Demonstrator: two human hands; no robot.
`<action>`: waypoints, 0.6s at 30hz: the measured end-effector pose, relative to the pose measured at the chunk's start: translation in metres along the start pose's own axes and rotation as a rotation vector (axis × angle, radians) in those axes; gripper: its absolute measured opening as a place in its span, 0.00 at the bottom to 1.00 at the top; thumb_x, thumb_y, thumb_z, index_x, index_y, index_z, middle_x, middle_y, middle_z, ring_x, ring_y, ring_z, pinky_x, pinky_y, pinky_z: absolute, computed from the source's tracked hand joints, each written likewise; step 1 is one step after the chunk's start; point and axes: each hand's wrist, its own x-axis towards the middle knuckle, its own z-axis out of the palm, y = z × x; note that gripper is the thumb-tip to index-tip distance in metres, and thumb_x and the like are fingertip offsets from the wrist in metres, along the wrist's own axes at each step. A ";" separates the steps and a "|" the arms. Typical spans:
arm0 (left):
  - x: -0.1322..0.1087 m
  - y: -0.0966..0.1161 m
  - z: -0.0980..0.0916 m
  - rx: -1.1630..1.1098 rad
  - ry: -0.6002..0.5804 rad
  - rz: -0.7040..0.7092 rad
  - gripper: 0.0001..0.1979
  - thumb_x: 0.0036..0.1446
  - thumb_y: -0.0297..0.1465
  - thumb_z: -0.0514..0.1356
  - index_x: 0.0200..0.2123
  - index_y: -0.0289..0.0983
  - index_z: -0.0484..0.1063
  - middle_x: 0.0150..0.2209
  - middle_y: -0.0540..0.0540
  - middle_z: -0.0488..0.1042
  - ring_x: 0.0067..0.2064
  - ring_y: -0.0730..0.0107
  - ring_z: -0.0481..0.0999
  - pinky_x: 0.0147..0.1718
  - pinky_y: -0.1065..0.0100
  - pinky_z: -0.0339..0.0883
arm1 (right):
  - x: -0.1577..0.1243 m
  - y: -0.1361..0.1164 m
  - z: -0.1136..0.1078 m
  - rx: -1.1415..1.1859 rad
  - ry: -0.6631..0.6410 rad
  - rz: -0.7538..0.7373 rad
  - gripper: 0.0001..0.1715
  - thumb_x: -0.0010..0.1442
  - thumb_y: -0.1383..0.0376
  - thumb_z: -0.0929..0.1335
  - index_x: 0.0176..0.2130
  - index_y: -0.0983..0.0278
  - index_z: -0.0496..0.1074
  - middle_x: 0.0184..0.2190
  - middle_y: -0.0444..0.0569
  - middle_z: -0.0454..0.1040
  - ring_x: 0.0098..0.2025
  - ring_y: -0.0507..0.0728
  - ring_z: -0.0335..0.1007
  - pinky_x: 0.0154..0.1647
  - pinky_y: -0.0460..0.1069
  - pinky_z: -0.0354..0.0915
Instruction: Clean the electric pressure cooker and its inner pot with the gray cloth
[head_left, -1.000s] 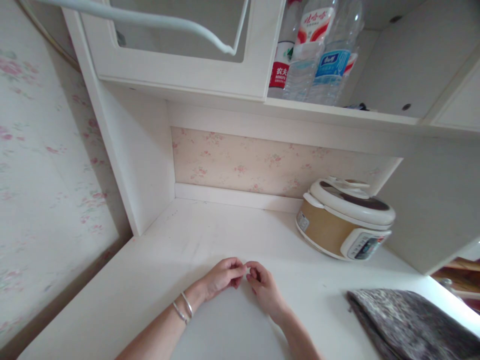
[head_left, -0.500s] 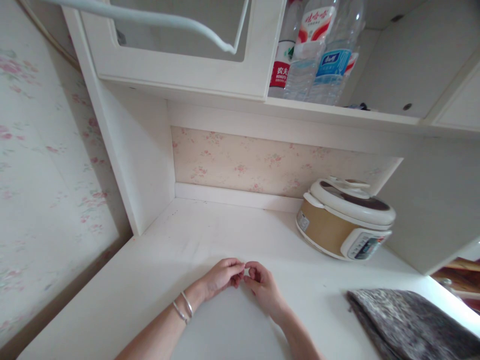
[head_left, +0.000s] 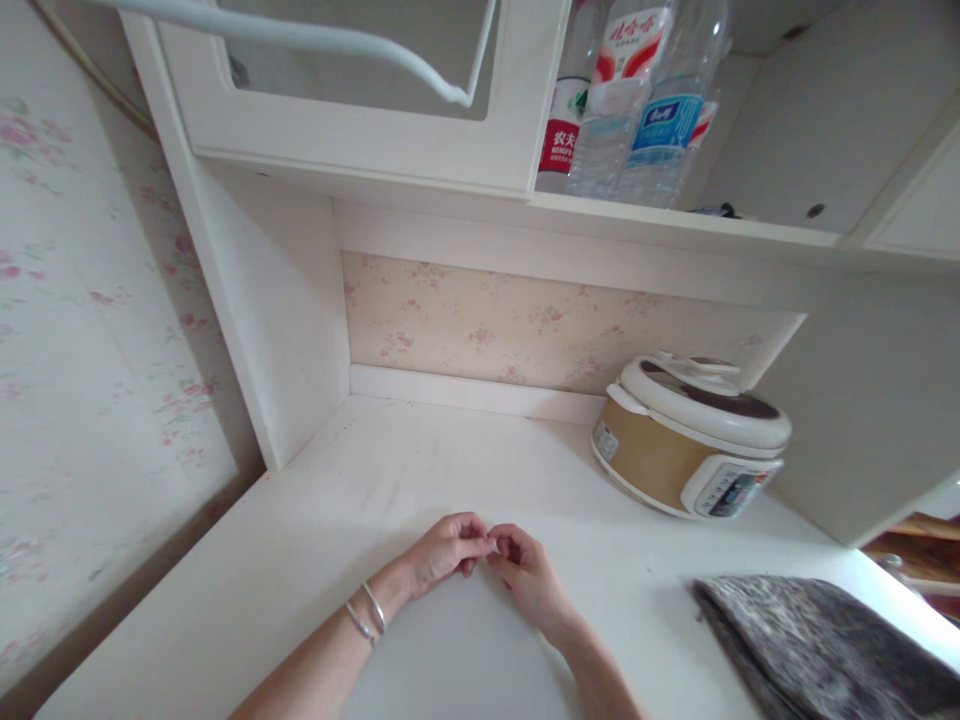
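We have a white counter (head_left: pixel 420 455) spreading beneath both hands, and it is the thing nearest them; a white cabinet (head_left: pixel 360 150) hangs above. By the counter's back edge, toward the right, stands a gold-and-white cooker (head_left: pixel 652 455) with its lid on. At the counter's right edge, nearer us than the cooker, lies a folded, mottled grey cloth (head_left: pixel 817 640). Clear bottles (head_left: pixel 622 110) stand together in the cabinet. Our hands meet well in from the counter's left and back edges. The left hand (head_left: pixel 452 545) has thumb and fingertips drawn together; the right hand (head_left: pixel 525 568) curls its index finger and thumb toward them, tips just beside. We cannot tell whether either is clamped on something, since anything between those tips is too small to make out. Silver bangles (head_left: pixel 378 608) circle our left wrist.
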 end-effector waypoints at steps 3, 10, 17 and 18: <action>-0.001 0.000 0.000 -0.006 -0.009 0.007 0.14 0.46 0.37 0.66 0.29 0.35 0.67 0.23 0.54 0.64 0.24 0.78 0.61 0.24 0.71 0.52 | 0.000 -0.002 0.000 0.001 -0.005 -0.002 0.09 0.52 0.65 0.68 0.36 0.65 0.71 0.23 0.38 0.56 0.23 0.48 0.53 0.23 0.45 0.49; -0.001 0.002 0.000 -0.017 -0.012 -0.016 0.16 0.44 0.39 0.68 0.29 0.35 0.67 0.23 0.54 0.65 0.25 0.77 0.62 0.26 0.71 0.54 | -0.001 -0.002 -0.001 0.004 -0.008 0.000 0.09 0.52 0.63 0.69 0.35 0.64 0.72 0.22 0.38 0.57 0.23 0.48 0.54 0.23 0.45 0.50; -0.003 0.004 0.002 -0.004 -0.022 -0.020 0.17 0.42 0.40 0.69 0.28 0.35 0.67 0.25 0.53 0.66 0.26 0.77 0.63 0.27 0.70 0.53 | -0.001 -0.005 0.000 0.002 0.021 0.001 0.12 0.50 0.58 0.71 0.32 0.64 0.72 0.22 0.40 0.61 0.24 0.49 0.55 0.23 0.44 0.52; -0.003 0.004 0.002 -0.002 -0.018 -0.021 0.17 0.42 0.40 0.69 0.28 0.35 0.67 0.25 0.53 0.67 0.26 0.76 0.63 0.27 0.70 0.54 | -0.002 -0.006 0.000 0.000 0.027 0.001 0.13 0.49 0.57 0.71 0.32 0.64 0.73 0.22 0.41 0.61 0.24 0.49 0.55 0.23 0.44 0.52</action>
